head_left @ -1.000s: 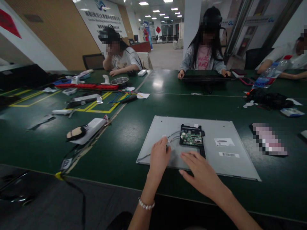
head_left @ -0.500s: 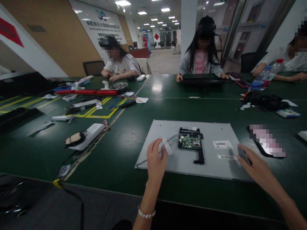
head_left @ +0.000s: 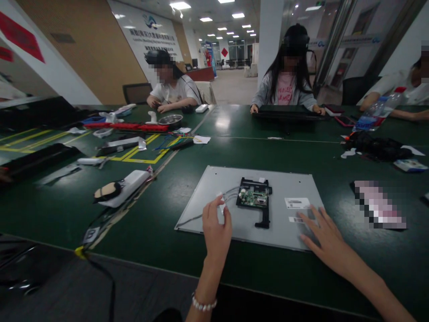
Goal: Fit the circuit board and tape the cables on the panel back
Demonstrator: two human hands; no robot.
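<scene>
A flat grey metal panel, like the back of a screen, lies on the green table. On it sits a black bracket with a green circuit board. Grey cables run from the board toward my left hand, whose thumb and fingers are closed around a small white strip at the cables. Whether the strip is tape or paper I cannot tell. My right hand is spread over the panel's right part, fingertips by two white labels, holding nothing visible.
Right of the panel lies a phone. Farther right are a plastic bottle and a black tangled bundle. To the left lie a white device with a tan pad and a black cable. Two people sit opposite, another at far right.
The panel has slid left across the table. My right hand has moved left from the panel's right edge onto its surface, fingers now spread. My left hand keeps its pinch on the white strip.
</scene>
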